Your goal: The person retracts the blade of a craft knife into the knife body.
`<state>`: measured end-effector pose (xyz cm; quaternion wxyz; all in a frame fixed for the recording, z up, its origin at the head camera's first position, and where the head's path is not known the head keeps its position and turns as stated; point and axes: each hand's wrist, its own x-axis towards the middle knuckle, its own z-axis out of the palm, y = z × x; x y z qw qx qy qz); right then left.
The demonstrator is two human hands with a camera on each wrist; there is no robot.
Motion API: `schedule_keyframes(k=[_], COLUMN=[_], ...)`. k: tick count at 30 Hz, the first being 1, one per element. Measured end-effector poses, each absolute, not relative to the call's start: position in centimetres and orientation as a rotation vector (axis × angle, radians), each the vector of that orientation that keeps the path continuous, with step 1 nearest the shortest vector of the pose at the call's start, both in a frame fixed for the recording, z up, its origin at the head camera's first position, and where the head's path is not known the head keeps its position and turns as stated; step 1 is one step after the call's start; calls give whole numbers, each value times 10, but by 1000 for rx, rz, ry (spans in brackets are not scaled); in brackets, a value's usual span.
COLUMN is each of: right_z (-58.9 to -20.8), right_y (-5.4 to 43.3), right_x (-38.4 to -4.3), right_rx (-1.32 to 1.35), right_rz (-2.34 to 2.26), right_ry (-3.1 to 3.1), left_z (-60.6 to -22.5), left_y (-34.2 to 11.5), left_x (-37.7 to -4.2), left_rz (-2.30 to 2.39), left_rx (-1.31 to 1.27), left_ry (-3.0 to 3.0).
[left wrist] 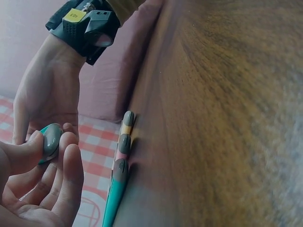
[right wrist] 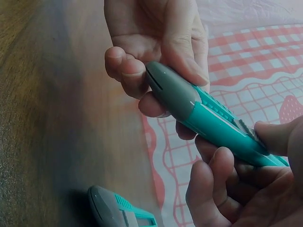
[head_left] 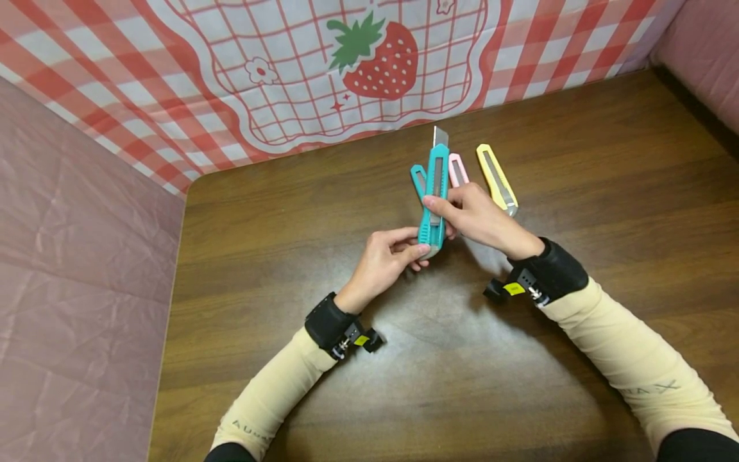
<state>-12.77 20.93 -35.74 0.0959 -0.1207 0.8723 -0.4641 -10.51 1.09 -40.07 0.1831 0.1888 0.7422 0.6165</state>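
Note:
A teal utility knife [head_left: 437,173] is held up above the table between both hands, its metal blade [head_left: 441,136] sticking out at the far end. My right hand [head_left: 482,218] grips the middle of the body, with the thumb on the slider [right wrist: 250,130]. At the near end, my left hand [head_left: 388,260] pinches the grey end cap [right wrist: 173,90] between thumb and fingers. Just beyond the hands lie a second teal utility knife [head_left: 418,174], a pink one [head_left: 457,168] and a yellow one [head_left: 496,176]; my right hand partly hides the pink one.
The knives lie on a brown wooden table [head_left: 277,212]. A red-and-white checked cloth with a strawberry print [head_left: 381,61] hangs along its far edge. Pink fabric [head_left: 81,256] covers the left side, and more pink fabric [head_left: 701,58] is at the far right.

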Motion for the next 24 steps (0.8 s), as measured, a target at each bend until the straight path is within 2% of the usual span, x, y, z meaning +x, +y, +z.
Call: schedule_keyframes(k=[24], right_z=[-361], right_y=[208], right_x=[-127], right_rx=[-419], right_rz=[-1360], right_ry=[2580], left_z=[-399], left_y=[10], left_x=[-106], left_rz=[1766], left_rx=[505], left_ry=[2101])
